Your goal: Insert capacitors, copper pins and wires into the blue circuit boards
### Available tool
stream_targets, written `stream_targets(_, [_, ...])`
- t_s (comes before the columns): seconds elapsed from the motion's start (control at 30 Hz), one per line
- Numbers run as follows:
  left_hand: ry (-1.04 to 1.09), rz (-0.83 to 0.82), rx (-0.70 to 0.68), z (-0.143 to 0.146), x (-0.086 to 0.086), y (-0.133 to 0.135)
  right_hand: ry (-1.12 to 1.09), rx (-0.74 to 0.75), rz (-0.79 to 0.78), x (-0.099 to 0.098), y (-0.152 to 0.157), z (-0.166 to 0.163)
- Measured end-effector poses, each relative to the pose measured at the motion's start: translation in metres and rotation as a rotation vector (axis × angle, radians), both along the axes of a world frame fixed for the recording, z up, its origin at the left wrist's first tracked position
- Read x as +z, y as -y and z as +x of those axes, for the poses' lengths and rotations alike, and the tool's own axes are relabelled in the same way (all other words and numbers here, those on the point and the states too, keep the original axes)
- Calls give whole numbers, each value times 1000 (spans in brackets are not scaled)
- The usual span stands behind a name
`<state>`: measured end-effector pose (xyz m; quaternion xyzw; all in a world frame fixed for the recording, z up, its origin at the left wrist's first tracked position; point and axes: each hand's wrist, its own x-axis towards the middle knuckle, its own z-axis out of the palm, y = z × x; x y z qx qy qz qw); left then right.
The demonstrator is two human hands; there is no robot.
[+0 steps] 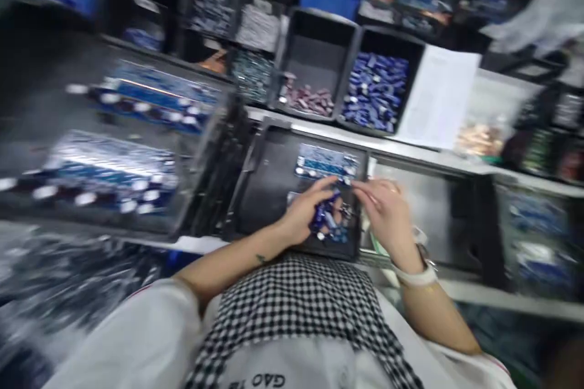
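My left hand (301, 217) is cupped around a handful of small blue capacitors (325, 214) with metal leads, just above the front of a black tray (262, 194). At the tray's back right lies a blue circuit board (325, 161) with pale round parts along its near edge. The left index finger reaches to that edge. Thumb and fingertips of my right hand (387, 209) are pinched together at the board's near right corner; whatever is between them is too small and blurred to make out. A second board is partly hidden under my left hand.
Behind the tray stand a bin of blue capacitors (376, 91) and a bin of reddish parts (310, 97). A paper sheet (440, 97) lies to their right. Left is a large tray with populated boards (114, 164). Several more part bins line the back.
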<state>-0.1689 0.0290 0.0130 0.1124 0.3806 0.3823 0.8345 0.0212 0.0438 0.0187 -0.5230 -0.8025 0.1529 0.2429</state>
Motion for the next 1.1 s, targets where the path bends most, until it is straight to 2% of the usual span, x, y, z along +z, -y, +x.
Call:
stream_targets(0.2, [-26,94,-115,1,3,1,-174,75,-283,18,11,-6])
stream_targets(0.3, [-40,24,-173,1,4,4,-141,112,-297,20,14,-5])
stream_targets(0.4, [72,-212,-265,5,0,9,89,-42,-151,7,-2,3])
stream_targets(0.47, [162,-350,-401,8,-6,16,269,-159,-62,-8,-19,8])
stream_targets(0.57, [221,-400,-588,13,-14,25,414,-188,-42,-31,-40,13])
stream_targets(0.63, [217,-390,-618,14,-17,27,439,-183,-47,-40,-46,14])
stream_targets(0.73, [242,-406,-554,11,-17,22,434,-180,-49,-44,-49,14])
stream_targets(0.87, [235,-436,-311,3,-9,6,436,-163,-83,-42,-51,15])
stream_targets(0.97, [147,-364,-155,-4,-2,-4,430,-162,-104,-41,-53,14])
stream_targets(1.1, [119,-252,-102,-10,3,-9,413,-179,-99,-42,-51,13])
